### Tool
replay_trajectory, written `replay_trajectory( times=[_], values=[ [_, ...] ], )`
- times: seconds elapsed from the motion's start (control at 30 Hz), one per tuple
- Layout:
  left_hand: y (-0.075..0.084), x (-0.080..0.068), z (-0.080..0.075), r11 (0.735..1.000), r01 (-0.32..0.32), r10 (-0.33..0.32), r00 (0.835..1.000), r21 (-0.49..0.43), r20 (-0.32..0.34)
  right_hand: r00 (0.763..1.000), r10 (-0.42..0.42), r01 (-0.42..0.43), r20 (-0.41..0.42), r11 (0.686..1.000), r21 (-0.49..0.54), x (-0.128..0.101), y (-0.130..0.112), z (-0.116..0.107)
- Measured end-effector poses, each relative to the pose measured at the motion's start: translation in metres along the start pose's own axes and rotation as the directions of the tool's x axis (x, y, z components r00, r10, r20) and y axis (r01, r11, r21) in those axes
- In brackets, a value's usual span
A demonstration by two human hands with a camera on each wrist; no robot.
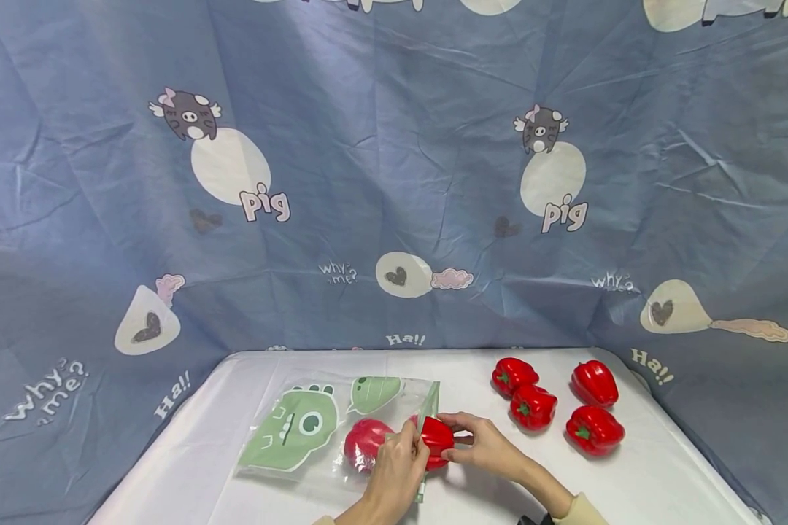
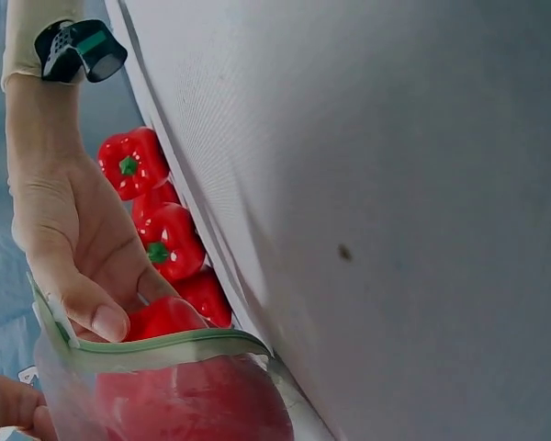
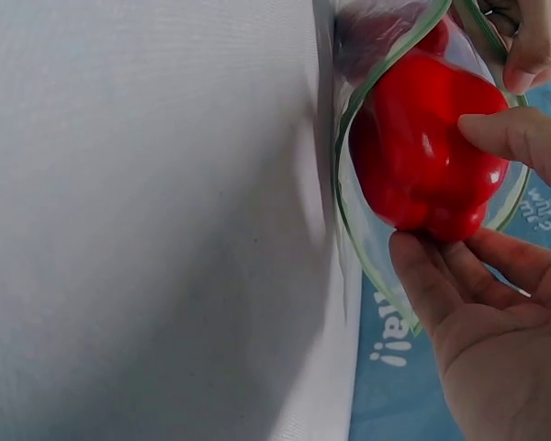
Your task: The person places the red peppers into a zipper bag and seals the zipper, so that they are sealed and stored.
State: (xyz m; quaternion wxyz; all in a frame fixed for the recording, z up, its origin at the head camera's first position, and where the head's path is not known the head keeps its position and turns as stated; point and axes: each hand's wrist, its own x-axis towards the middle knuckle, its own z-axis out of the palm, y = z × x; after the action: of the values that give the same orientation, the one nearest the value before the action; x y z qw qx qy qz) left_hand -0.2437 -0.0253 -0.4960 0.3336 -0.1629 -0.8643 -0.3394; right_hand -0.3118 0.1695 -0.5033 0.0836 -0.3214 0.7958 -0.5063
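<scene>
A clear zip bag (image 1: 325,477) with a green cartoon monster print lies on the white table, its green-edged mouth facing right. Inside it shows a red bell pepper (image 1: 366,442). My left hand (image 1: 394,467) pinches the edge of the bag's mouth. With thumb and fingers, my right hand (image 1: 482,446) holds another red bell pepper (image 3: 432,138) partway in the opening. In the right wrist view the green rim (image 3: 342,175) runs around this pepper, with the thumb on its side and fingertips at its lower end. The left wrist view shows the left hand's fingers (image 2: 14,404) at the bag's edge.
To the right on the white table (image 1: 499,503) lie several more red bell peppers, among them a front one (image 1: 595,431), a back one (image 1: 594,383) and a nearer pair whose front pepper (image 1: 532,407) touches its neighbour. A blue printed curtain (image 1: 341,182) hangs behind and beside the table.
</scene>
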Motion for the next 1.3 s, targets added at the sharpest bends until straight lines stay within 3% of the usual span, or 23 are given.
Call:
replay_trajectory(
  times=[0.17, 0.33, 0.67, 1.03, 1.3],
  values=[
    [0.0, 0.0, 0.001, 1.0, -0.013, 0.014, 1.0, 0.018, -0.017, 1.0, 0.02, -0.021, 0.013, 0.999, 0.04, 0.001, 0.0, -0.001],
    [0.001, 0.001, 0.001, 1.0, 0.012, -0.012, 1.0, 0.005, 0.016, 1.0, 0.02, -0.021, 0.022, 0.999, 0.028, 0.001, -0.001, -0.002],
    [-0.001, 0.001, 0.001, 1.0, -0.012, 0.013, 1.0, -0.015, 0.005, 0.995, -0.073, 0.073, 0.064, 0.997, 0.014, 0.006, 0.005, 0.002],
    [0.001, 0.001, 0.0, 1.0, 0.021, -0.021, 0.999, -0.01, 0.038, 0.994, -0.055, 0.048, 0.095, 0.996, 0.076, 0.015, 0.004, 0.013],
    [0.0, 0.0, 0.0, 0.999, 0.0, 0.001, 1.0, -0.033, 0.008, 0.988, 0.002, -0.024, 0.157, 0.99, 0.138, 0.017, 0.002, 0.017]
  ],
)
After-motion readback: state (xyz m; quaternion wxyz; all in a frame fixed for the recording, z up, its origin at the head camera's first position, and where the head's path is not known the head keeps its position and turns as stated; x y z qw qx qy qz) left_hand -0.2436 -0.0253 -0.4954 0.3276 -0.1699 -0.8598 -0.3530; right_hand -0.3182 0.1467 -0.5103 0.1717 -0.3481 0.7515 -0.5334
